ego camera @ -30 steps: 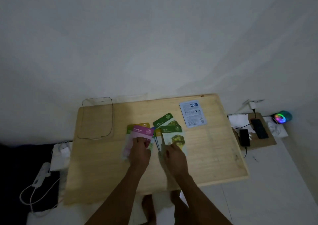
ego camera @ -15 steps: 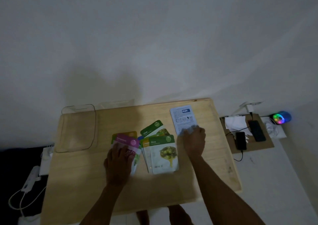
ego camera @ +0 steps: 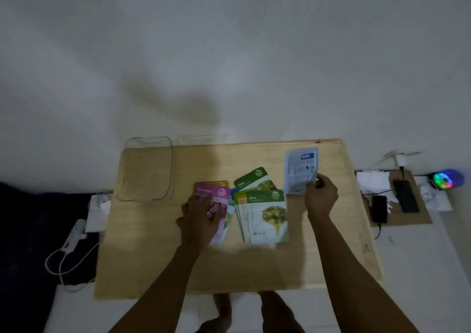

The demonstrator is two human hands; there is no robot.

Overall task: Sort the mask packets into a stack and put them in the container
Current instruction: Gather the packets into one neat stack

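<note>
Our right hand (ego camera: pixel 321 197) pinches the near corner of the pale, face-down packet (ego camera: pixel 301 171) at the table's (ego camera: pixel 158 261) far right, while our left hand (ego camera: pixel 201 218) lies flat, fingers spread, on the pink packet (ego camera: pixel 212 192) beside the fanned olive packets (ego camera: pixel 267 215). These look light, thin and slippery, likely to slide apart, so we judge an edge pinch best. The clear container (ego camera: pixel 149 169) waits at the far left.

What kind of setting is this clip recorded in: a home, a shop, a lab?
Most likely a room in a home, dimly lit. A low wooden table stands against a bare white wall, with phones charging on the floor beside it, a power strip on the other side, and bare feet showing under the table edge.
</note>
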